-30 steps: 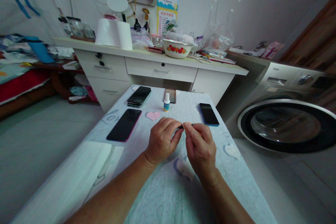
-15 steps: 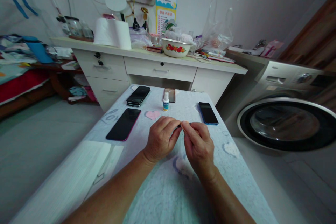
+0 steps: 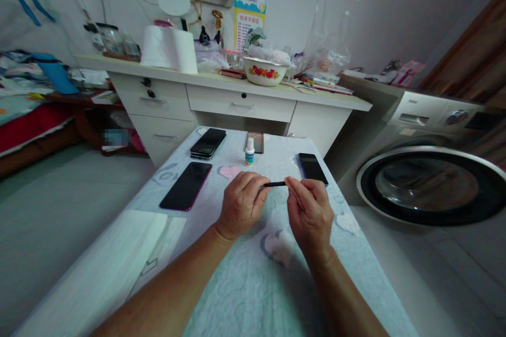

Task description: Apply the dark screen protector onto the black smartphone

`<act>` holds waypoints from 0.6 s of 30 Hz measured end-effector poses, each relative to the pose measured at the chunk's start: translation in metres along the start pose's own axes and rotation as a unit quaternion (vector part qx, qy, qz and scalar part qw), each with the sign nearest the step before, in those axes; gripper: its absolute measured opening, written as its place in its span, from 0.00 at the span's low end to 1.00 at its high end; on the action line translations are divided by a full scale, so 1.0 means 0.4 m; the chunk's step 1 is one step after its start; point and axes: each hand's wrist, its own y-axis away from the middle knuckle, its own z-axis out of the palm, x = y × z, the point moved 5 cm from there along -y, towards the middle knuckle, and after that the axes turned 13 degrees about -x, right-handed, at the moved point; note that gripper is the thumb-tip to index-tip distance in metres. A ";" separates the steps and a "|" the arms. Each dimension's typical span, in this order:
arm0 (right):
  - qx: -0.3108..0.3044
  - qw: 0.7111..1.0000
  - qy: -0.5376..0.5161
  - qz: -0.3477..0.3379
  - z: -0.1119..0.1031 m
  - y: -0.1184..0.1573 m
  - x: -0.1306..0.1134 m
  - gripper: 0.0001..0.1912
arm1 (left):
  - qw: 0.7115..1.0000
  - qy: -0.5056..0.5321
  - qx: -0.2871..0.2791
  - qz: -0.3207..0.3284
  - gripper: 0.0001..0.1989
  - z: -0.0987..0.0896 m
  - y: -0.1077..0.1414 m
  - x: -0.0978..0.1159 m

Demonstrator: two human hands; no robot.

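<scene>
By the left hand (image 3: 242, 204) and the right hand (image 3: 311, 213), opposite ends of a slim black object (image 3: 275, 184) are pinched above the worktop (image 3: 241, 295); beyond, a small white bottle (image 3: 249, 154) is seen between a pink-edged phone (image 3: 186, 186) and a blue-edged phone (image 3: 312, 167).

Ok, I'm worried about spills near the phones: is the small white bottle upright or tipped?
Upright: the small white bottle stands on the tablecloth, its narrow white top pointing up.
</scene>
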 end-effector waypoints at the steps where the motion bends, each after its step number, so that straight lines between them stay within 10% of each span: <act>1: 0.004 1.000 0.003 0.004 -0.002 0.000 0.001 0.14 | 1.000 0.001 0.001 0.000 0.05 0.000 0.001 0.000; 18: -0.033 0.998 -0.055 -0.017 0.037 0.019 -0.023 0.19 | 1.000 0.023 -0.009 -0.009 0.04 0.010 0.006 0.006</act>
